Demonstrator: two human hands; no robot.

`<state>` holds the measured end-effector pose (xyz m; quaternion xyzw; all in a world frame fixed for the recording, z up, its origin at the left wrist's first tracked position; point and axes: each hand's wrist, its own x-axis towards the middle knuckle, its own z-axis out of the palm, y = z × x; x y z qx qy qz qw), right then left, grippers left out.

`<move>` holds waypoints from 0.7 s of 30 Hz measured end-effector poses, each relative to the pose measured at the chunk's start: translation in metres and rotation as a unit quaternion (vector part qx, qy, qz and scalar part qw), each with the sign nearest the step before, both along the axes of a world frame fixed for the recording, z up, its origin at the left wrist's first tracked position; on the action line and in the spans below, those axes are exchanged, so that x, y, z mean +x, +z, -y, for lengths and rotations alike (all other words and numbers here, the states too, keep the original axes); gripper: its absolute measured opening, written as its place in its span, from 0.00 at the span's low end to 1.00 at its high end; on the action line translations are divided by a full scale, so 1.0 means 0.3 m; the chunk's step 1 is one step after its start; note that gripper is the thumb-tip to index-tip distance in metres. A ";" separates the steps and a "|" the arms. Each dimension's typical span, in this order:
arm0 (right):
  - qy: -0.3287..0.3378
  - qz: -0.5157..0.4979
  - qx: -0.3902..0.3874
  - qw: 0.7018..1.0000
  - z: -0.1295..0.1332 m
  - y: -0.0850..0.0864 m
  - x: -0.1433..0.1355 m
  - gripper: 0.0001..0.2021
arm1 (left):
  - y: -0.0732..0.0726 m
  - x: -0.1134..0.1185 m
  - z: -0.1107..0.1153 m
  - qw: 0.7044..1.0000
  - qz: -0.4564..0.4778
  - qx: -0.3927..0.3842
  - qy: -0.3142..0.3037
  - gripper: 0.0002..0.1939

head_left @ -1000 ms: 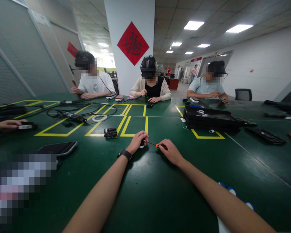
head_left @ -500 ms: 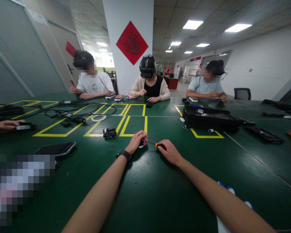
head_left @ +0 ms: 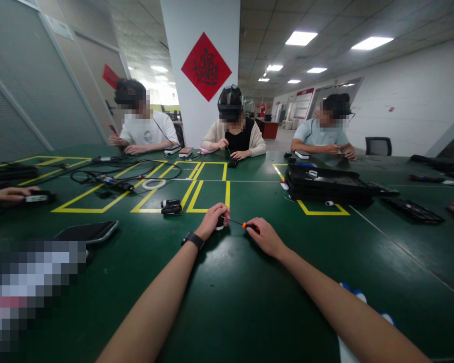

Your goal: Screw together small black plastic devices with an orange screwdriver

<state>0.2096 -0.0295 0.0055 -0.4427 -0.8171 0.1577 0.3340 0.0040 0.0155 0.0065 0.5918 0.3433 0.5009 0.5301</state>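
Note:
My left hand point(head_left: 214, 220) is closed around a small black-and-white object point(head_left: 220, 224) just above the green table. The fingers cover much of that object, so its kind is unclear. My right hand point(head_left: 264, 235) grips a screwdriver point(head_left: 250, 227) by its black-and-orange handle. The thin metal shaft points left, and its tip is at the small object in my left hand. Whether the tip sits in a screw is too small to make out.
Small black devices point(head_left: 171, 206) lie left of my hands. Black cables point(head_left: 113, 176) and a white roll point(head_left: 154, 185) are farther left. At the right stand stacked black trays point(head_left: 327, 184). A phone point(head_left: 87, 232) lies near left. Several people sit around the table point(head_left: 227, 302).
My hands and the screwdriver are almost in place; the small object in my left hand has tilted slightly. Across the table, the person at right has turned their head.

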 end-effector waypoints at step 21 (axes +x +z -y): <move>-0.007 0.006 0.003 1.000 0.003 -0.001 -0.001 0.07 | -0.004 0.001 -0.003 1.000 -0.005 0.002 -0.006 0.11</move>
